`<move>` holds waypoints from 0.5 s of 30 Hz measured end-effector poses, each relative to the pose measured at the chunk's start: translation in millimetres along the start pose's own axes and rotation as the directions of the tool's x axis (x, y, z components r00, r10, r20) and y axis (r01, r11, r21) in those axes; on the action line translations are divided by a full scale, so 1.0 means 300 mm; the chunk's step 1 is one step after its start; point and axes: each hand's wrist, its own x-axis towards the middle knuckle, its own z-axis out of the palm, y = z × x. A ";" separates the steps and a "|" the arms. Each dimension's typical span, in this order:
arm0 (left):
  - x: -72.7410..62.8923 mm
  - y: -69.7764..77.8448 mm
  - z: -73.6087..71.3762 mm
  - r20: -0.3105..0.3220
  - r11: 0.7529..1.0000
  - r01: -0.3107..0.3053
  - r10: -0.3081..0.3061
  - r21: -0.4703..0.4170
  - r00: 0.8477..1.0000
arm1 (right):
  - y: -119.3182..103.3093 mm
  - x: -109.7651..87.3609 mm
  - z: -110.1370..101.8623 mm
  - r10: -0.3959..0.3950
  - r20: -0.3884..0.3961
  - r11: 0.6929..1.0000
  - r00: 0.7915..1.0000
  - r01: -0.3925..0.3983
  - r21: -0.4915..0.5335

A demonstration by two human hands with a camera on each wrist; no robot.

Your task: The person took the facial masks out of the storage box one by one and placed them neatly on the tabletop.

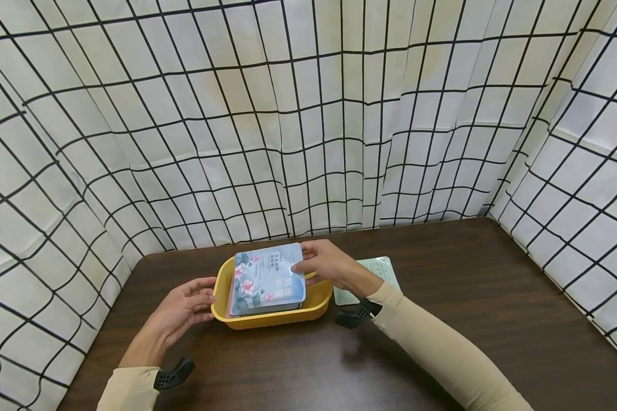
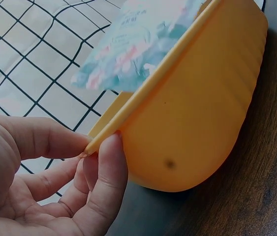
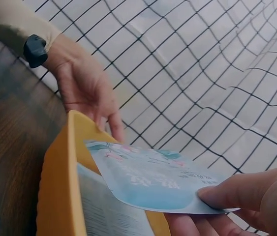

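A yellow plastic basket [image 1: 275, 322] stands on the table. My left hand [image 1: 181, 308] pinches the basket's left rim between thumb and fingers, as the left wrist view shows. Between thumb and fingers, my right hand [image 1: 334, 265] holds the right edge of a light blue flower-printed sachet [image 3: 148, 179], its thumb on top. That sachet lies level over the basket's opening. Beneath it, another packet [image 3: 108, 201] with printed lines sits inside the basket; the upper sachet partly hides it.
To the right of the basket, a pale green packet [image 1: 383, 269] lies on the dark wooden table [image 1: 473, 297], partly behind my right forearm. White curtains [image 1: 313, 142] with a black grid surround the table's back and sides.
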 end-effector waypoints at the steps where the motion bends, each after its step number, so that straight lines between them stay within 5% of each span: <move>1: 0.000 0.000 0.001 0.000 1.000 0.000 0.000 0.000 1.000 | -0.001 -0.004 -0.009 -0.001 0.003 1.000 1.000 0.001 0.004; 15: 0.002 -0.001 -0.001 0.009 1.000 -0.007 0.007 -0.001 1.000 | -0.016 -0.065 -0.138 -0.027 0.025 0.996 0.999 0.025 0.090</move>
